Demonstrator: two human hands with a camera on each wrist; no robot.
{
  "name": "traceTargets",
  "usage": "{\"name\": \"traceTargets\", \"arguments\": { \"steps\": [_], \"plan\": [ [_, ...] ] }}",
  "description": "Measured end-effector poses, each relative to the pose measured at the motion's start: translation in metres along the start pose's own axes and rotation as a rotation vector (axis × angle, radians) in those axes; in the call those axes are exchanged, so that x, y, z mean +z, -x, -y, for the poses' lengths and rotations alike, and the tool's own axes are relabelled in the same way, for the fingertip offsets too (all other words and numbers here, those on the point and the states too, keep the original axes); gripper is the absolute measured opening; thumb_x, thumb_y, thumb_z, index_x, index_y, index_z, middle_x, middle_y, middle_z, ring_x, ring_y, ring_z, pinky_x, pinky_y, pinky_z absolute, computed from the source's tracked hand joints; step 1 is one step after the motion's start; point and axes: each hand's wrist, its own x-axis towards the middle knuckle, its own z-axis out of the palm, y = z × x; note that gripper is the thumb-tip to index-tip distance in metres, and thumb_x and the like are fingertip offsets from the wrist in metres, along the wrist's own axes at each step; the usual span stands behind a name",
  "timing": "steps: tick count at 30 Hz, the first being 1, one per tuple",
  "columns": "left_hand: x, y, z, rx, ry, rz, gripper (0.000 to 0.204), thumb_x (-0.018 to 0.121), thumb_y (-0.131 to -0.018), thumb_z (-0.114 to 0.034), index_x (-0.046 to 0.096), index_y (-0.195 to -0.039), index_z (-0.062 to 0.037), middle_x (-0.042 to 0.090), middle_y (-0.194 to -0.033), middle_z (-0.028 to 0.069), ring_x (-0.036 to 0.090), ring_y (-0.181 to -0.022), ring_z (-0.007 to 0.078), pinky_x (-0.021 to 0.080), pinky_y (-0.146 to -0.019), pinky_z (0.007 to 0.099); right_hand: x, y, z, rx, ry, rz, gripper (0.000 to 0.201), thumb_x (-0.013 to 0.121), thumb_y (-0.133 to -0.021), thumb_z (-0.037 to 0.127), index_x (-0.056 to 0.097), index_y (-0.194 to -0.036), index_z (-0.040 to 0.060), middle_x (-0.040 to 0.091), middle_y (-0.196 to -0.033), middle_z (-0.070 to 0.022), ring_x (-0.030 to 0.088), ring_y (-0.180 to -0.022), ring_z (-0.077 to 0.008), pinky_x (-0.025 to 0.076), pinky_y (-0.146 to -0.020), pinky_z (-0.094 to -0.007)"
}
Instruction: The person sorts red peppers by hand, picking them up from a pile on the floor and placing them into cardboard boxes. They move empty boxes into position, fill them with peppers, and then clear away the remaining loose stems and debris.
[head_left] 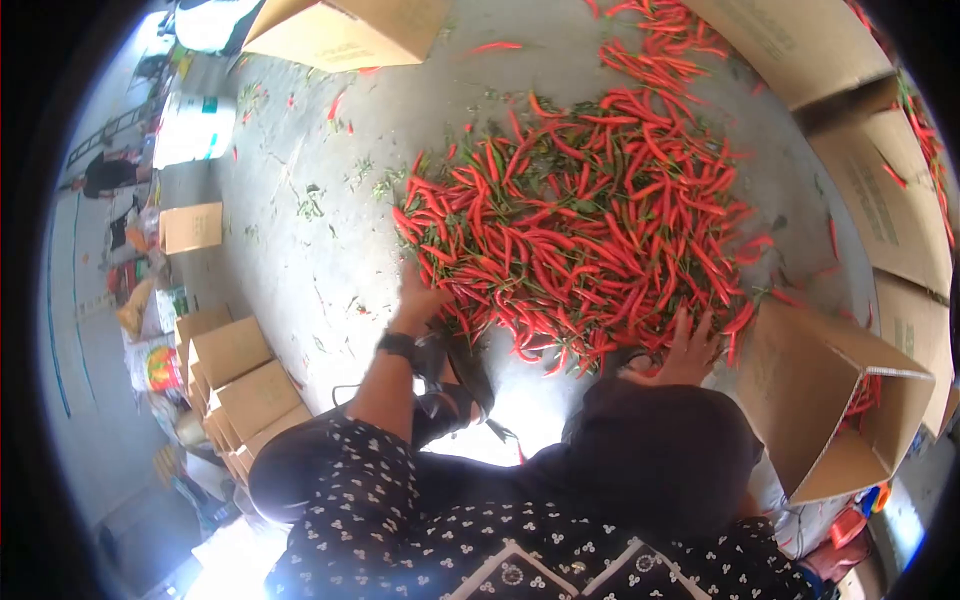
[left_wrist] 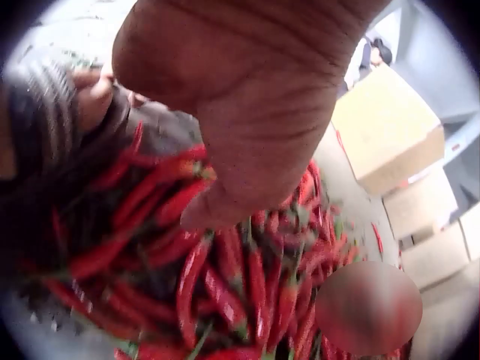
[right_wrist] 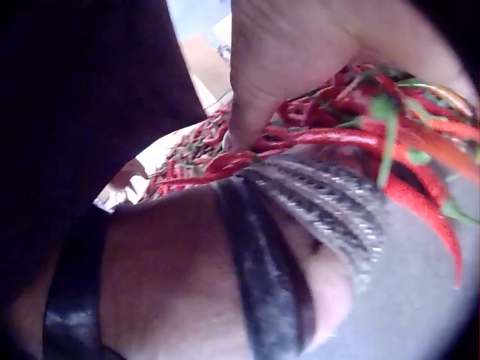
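Observation:
A wide heap of red chili peppers (head_left: 590, 240) with green stems and leaves lies on the floor. My left hand (head_left: 422, 303) touches its near left edge; in the left wrist view the thumb of that hand (left_wrist: 255, 112) rests over peppers (left_wrist: 225, 292), the other fingers out of sight. At the near right edge, my right hand (head_left: 688, 352) lies with fingers spread on the peppers. The right wrist view has this hand (right_wrist: 300, 52) against peppers (right_wrist: 405, 150), its fingertips hidden.
An open cardboard box (head_left: 810, 400) stands right of the heap, more boxes (head_left: 880, 190) behind it. Another box (head_left: 345, 35) is at the far side. Stacked cartons (head_left: 245, 375) and a white bucket (head_left: 195, 130) stand left. A sandaled foot (head_left: 465, 385) is beside my left hand.

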Motion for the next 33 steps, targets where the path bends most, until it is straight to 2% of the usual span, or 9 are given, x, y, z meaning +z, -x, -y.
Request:
{"name": "traceTargets", "arguments": {
  "steps": [3,11,13,15,18,21,23,27,33],
  "plan": [
    [0.044,0.036,-0.066,0.025,0.116,-0.252,0.094,0.068,-0.069,-0.024,0.017,-0.148,-0.0121,0.024,-0.149,0.0201,0.019,-0.136,0.0463,0.031,-0.106,0.0539,0.006,-0.017,0.023,-0.092,0.102,-0.015,0.121,0.084,-0.048,0.051,0.021,-0.147,0.0247,0.007,-0.153,-0.0168,0.012,-0.133,-0.0542,0.03,-0.092,-0.0722],
    [0.039,0.091,-0.22,0.532,0.019,0.022,0.085,0.067,-0.072,-0.018,0.025,-0.146,-0.0246,0.012,-0.153,0.0183,0.014,-0.134,0.0543,0.032,-0.099,0.0634,-0.026,-0.107,0.045,-0.578,-0.26,-0.274,0.055,0.073,-0.063,0.003,0.06,-0.115,0.0151,0.044,-0.13,-0.0197,0.045,-0.118,-0.0405,0.044,-0.094,-0.0453],
    [0.036,0.078,-0.226,0.57,0.018,0.071,0.086,0.068,-0.071,-0.019,0.026,-0.146,-0.0221,0.011,-0.153,0.0197,0.015,-0.134,0.0536,0.031,-0.101,0.0618,-0.04,-0.128,0.044,-0.574,-0.319,-0.312,0.054,0.073,-0.062,0.004,0.061,-0.113,0.0145,0.045,-0.129,-0.0201,0.046,-0.116,-0.0405,0.044,-0.094,-0.0443],
    [0.028,0.062,-0.212,0.854,0.236,-0.092,0.097,0.075,-0.066,-0.023,0.023,-0.147,-0.0184,0.007,-0.152,0.0239,0.018,-0.133,0.0526,0.03,-0.104,0.0576,-0.055,-0.15,0.04,-0.571,-0.384,-0.328,0.053,0.073,-0.061,0.005,0.061,-0.111,0.0139,0.047,-0.128,-0.0205,0.048,-0.114,-0.0405,0.045,-0.094,-0.0433],
    [0.007,0.071,-0.193,0.751,0.176,-0.068,0.111,0.083,-0.059,-0.03,0.019,-0.148,-0.0175,0.006,-0.151,0.027,0.019,-0.137,0.0454,0.029,-0.107,0.0505,-0.085,-0.181,0.036,-0.591,-0.255,-0.35,0.069,0.079,-0.061,0.014,0.054,-0.125,0.0178,0.039,-0.136,-0.0208,0.042,-0.121,-0.0429,0.043,-0.096,-0.0481],
    [0.015,0.073,-0.177,0.664,-0.009,-0.089,0.122,0.086,-0.053,-0.031,0.013,-0.149,-0.0167,0.004,-0.15,0.0297,0.023,-0.134,0.0466,0.028,-0.108,0.0498,-0.105,-0.205,0.042,-0.347,0.032,-0.418,0.091,0.083,-0.059,0.032,0.039,-0.139,0.0242,0.029,-0.146,-0.0198,0.033,-0.128,-0.045,0.039,-0.098,-0.0558],
    [0.019,0.075,-0.187,0.635,-0.084,-0.098,0.122,0.087,-0.052,-0.031,0.013,-0.149,-0.0181,0.006,-0.15,0.0276,0.026,-0.132,0.0474,0.031,-0.106,0.05,-0.105,-0.223,0.038,-0.118,0.129,-0.119,0.108,0.084,-0.056,0.045,0.025,-0.146,0.0296,0.019,-0.151,-0.0181,0.025,-0.133,-0.0456,0.033,-0.1,-0.0621],
    [0.034,0.061,-0.213,0.719,-0.124,-0.187,0.114,0.085,-0.052,-0.03,0.022,-0.147,-0.0221,0.014,-0.15,0.0214,0.036,-0.123,0.0485,0.046,-0.09,0.0522,-0.085,-0.205,0.043,-0.334,0.023,-0.132,0.093,0.083,-0.055,0.038,0.041,-0.137,0.0238,0.031,-0.144,-0.0162,0.034,-0.126,-0.0416,0.036,-0.097,-0.0587],
    [0.047,0.075,-0.198,0.926,-0.037,-0.11,0.112,0.085,-0.053,-0.027,0.023,-0.146,-0.0216,0.019,-0.149,0.0207,0.038,-0.121,0.0483,0.045,-0.092,0.0515,-0.051,-0.136,0.047,-0.545,-0.064,-0.077,0.088,0.084,-0.054,0.03,0.047,-0.133,0.0235,0.035,-0.14,-0.0152,0.035,-0.125,-0.0397,0.037,-0.095,-0.0578]
  ]
}}
